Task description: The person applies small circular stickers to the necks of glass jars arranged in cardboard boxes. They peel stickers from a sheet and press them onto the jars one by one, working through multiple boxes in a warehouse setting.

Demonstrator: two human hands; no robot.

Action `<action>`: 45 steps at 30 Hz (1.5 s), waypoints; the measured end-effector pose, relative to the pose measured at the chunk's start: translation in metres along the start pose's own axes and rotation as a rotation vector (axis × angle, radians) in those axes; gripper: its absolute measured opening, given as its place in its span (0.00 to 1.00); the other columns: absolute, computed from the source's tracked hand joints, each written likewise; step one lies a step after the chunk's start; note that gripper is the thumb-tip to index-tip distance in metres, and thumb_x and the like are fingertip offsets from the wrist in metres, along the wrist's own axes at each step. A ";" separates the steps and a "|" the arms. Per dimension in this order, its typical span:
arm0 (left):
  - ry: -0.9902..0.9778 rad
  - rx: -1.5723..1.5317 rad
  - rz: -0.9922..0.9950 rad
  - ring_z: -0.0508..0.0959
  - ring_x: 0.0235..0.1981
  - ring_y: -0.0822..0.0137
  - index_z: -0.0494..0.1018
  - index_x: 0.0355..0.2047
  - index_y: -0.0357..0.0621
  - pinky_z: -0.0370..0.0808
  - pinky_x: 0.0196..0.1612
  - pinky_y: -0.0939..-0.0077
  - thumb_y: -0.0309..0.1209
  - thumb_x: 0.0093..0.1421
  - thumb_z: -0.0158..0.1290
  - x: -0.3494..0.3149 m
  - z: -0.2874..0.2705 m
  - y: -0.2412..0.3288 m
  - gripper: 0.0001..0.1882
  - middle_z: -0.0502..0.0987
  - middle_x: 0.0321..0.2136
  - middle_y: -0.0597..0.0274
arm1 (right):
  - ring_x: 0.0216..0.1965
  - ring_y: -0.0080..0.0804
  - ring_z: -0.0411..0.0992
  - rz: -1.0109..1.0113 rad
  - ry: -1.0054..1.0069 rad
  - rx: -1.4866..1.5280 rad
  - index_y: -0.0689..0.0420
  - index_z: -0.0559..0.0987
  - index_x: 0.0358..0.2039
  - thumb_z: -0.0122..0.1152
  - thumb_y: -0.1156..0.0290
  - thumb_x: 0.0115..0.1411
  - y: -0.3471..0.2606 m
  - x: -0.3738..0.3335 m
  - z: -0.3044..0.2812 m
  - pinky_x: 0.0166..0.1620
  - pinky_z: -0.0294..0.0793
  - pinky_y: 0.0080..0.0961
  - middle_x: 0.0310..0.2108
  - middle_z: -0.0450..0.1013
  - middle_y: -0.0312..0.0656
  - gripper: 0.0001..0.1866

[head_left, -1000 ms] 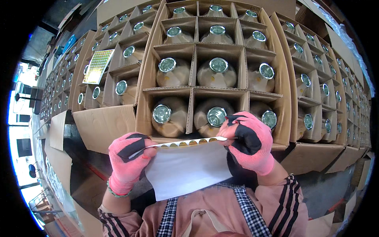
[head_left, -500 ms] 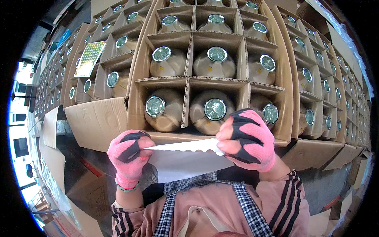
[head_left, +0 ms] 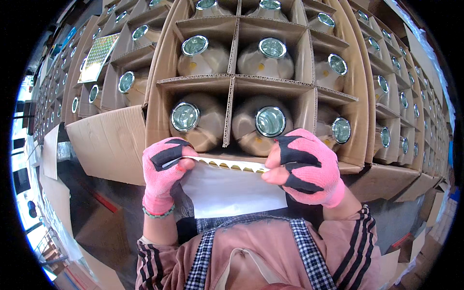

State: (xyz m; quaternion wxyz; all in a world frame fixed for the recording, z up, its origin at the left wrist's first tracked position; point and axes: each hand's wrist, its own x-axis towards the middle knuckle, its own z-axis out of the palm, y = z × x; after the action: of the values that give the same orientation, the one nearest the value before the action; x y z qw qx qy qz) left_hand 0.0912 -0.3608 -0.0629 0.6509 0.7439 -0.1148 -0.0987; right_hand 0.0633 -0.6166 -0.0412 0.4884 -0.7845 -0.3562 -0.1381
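Note:
Both my hands wear pink gloves with black patches and bare fingertips. Between them a white sheet of stickers (head_left: pixel 237 193) is stretched, its top edge folded over so a row of gold half-rounds shows. My left hand (head_left: pixel 166 166) pinches the sheet's upper left corner. At the upper right corner, the thumb and fingertips of my right hand (head_left: pixel 309 166) grip the same edge. The sheet hangs down in front of my checked apron straps. Just beyond it, a round-bodied glass bottle (head_left: pixel 263 130) stands in a cardboard compartment, with another glass bottle (head_left: pixel 200 125) to its left.
The open carton (head_left: pixel 355 121) ahead has cardboard dividers (head_left: pixel 270 83) with one bottle per compartment. More filled cartons stand on both sides. A sheet of gold and green stickers (head_left: pixel 99 58) lies on the left carton. A cardboard flap (head_left: pixel 106 140) hangs down at left.
The sheet's top edge has been tilted and folded over, so the gold half-rounds now show. Both hands have stayed on it. The view has moved closer to the carton.

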 end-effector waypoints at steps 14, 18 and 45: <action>-0.036 0.003 0.028 0.70 0.20 0.67 0.72 0.17 0.31 0.65 0.26 0.79 0.36 0.34 0.55 0.002 -0.003 -0.006 0.17 0.71 0.16 0.57 | 0.31 0.37 0.69 -0.003 0.033 0.090 0.56 0.75 0.26 0.64 0.72 0.34 0.011 -0.006 0.003 0.34 0.68 0.30 0.29 0.70 0.38 0.14; -0.013 -0.009 -0.009 0.70 0.20 0.66 0.72 0.17 0.31 0.65 0.26 0.78 0.37 0.35 0.55 0.000 -0.003 -0.008 0.17 0.71 0.16 0.56 | 0.30 0.36 0.69 -0.019 0.045 0.051 0.56 0.74 0.27 0.64 0.71 0.35 0.011 -0.004 0.005 0.32 0.66 0.29 0.29 0.71 0.37 0.15; 0.049 -0.024 0.011 0.68 0.18 0.68 0.72 0.17 0.30 0.62 0.22 0.80 0.33 0.32 0.55 0.002 0.003 -0.003 0.16 0.69 0.15 0.57 | 0.29 0.35 0.70 0.011 0.010 0.032 0.58 0.74 0.30 0.61 0.74 0.38 0.008 -0.008 0.000 0.31 0.67 0.28 0.29 0.71 0.38 0.14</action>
State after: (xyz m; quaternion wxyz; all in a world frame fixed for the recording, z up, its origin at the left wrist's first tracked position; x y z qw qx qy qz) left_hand 0.0920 -0.3640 -0.0667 0.6629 0.7376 -0.1016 -0.0785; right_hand 0.0636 -0.6220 -0.0510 0.5033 -0.7779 -0.3516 -0.1338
